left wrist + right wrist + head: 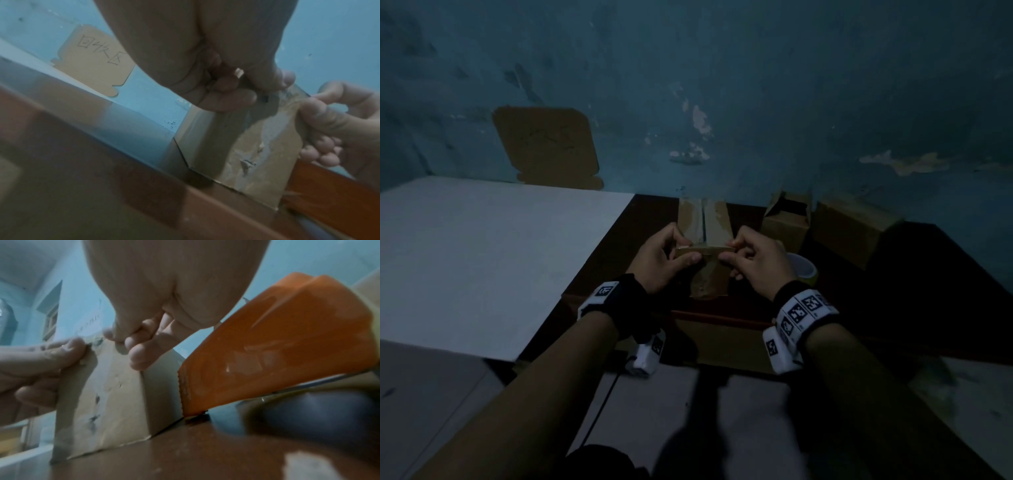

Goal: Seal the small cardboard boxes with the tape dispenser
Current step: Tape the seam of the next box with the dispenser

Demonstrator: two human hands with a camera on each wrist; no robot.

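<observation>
A small cardboard box [710, 279] stands near the front edge of the dark brown table [928, 291], its two top flaps [703, 216] folded in. My left hand [688, 251] pinches the box's top front edge at the left corner with thumb and forefinger. My right hand [727, 251] pinches the same edge at the right corner. A glossy strip of tape [292, 95] lies over that edge between the hands. The orange tape dispenser [277, 345] rests on the table just right of the box, its roll [803, 270] showing behind my right hand.
Two more cardboard boxes stand at the back right by the blue wall, one open [786, 222] and one shut [854, 229]. A white tabletop [482, 257] adjoins on the left. A cardboard sign [546, 147] hangs on the wall.
</observation>
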